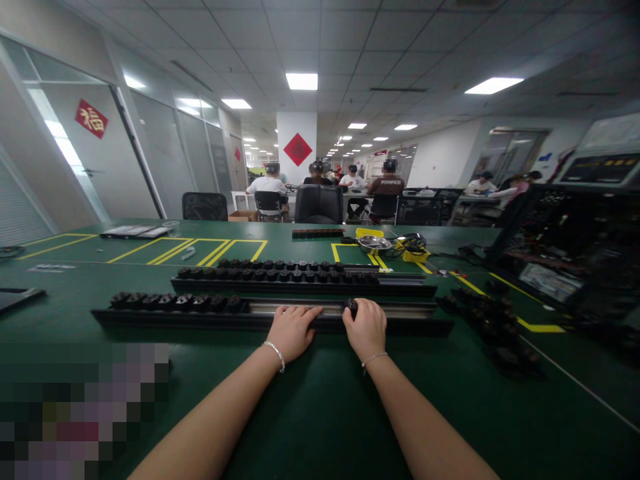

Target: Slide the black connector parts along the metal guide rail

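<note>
A long black rail with a pale metallic channel lies across the green table in front of me. Several small black round blocks sit in a row on its left part. My left hand grips the rail near its middle, fingers over the top and thumb at the front side. Just to the right, my right hand is closed around one small black block at the channel. Its fingers partly cover that block, and whether it touches the rail I cannot tell.
Behind lies a second black rail bearing rows of similar blocks. Loose black blocks are heaped at right, near an open equipment case. A metal bowl and yellow bin stand farther back. People sit beyond the table.
</note>
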The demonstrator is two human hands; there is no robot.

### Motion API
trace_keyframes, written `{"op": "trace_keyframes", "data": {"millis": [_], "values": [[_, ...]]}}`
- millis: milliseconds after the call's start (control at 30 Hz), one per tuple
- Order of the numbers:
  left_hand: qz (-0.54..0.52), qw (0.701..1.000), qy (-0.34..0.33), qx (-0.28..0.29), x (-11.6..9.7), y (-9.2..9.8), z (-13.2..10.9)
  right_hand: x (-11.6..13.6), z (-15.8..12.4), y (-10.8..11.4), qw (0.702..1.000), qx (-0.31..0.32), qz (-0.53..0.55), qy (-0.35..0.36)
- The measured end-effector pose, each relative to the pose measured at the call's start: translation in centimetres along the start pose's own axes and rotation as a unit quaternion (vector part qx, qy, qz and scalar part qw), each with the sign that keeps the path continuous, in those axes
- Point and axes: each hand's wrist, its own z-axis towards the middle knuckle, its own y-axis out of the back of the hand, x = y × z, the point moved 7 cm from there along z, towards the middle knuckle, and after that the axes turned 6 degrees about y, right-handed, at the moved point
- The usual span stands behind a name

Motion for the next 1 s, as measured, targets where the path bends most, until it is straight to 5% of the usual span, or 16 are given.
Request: {"op": "trace_keyframes", "data": {"millis": [1000], "values": [[-0.002, 1.0, -0.001, 0.003, 0.0, 0.1, 0.0, -2.2, 0.2, 1.1, 0.998, -0.029, -0.01, -0.051]]}}
